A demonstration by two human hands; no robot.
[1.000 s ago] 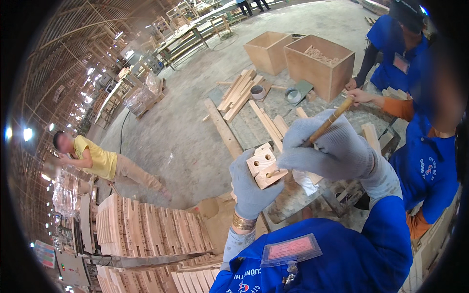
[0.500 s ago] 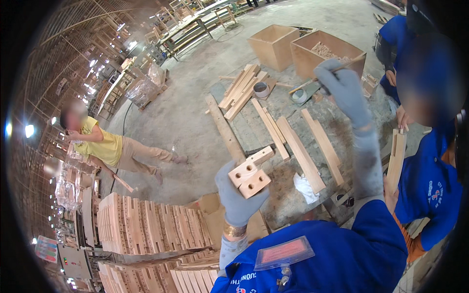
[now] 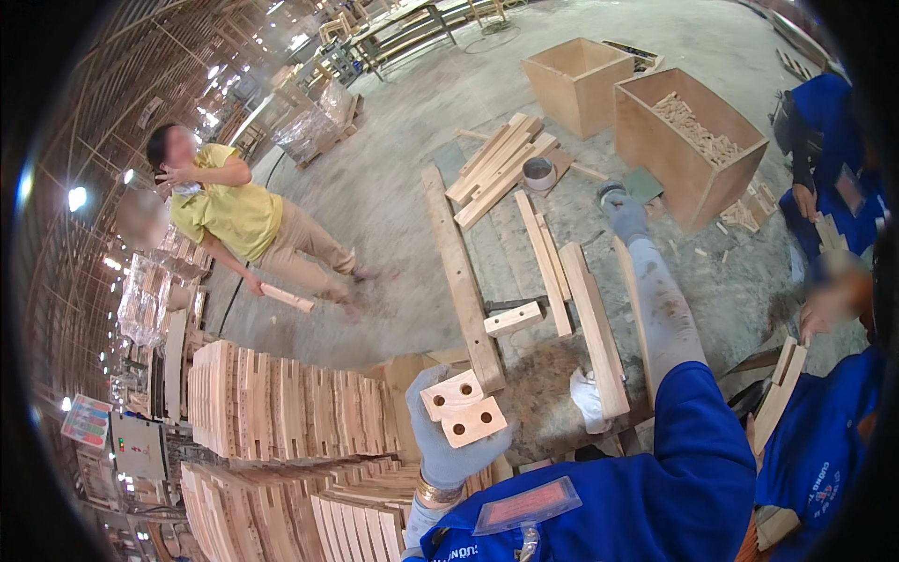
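Observation:
My gloved left hand (image 3: pixel 448 461) is closed around two pale wooden pieces (image 3: pixel 473 422). Their end faces are turned up and sit offset against each other, each with two round dark holes. My right arm is stretched far forward, and the gloved right hand (image 3: pixel 628 217) is at a small round cup (image 3: pixel 611 190), with its fingers bent at the rim. The thin stick seen in this hand before is hidden now by the hand and cup. A short drilled wooden block (image 3: pixel 513 319) lies ahead of my left hand, beside a long plank (image 3: pixel 461 281).
Loose wooden strips (image 3: pixel 506 169) and a second cup (image 3: pixel 538 174) lie ahead. Two open boxes (image 3: pixel 688 155) stand beyond, one holding small wood pieces. A white cloth (image 3: pixel 588 403) is near me. Stacked parts (image 3: pixel 290 403) stand left. Co-workers (image 3: pixel 833 403) sit right; a person in yellow (image 3: pixel 239 211) stands left.
My right hand has gone down from above the floor to the cup, and the stick no longer shows. My left hand still holds the two wooden pieces. The view has shifted.

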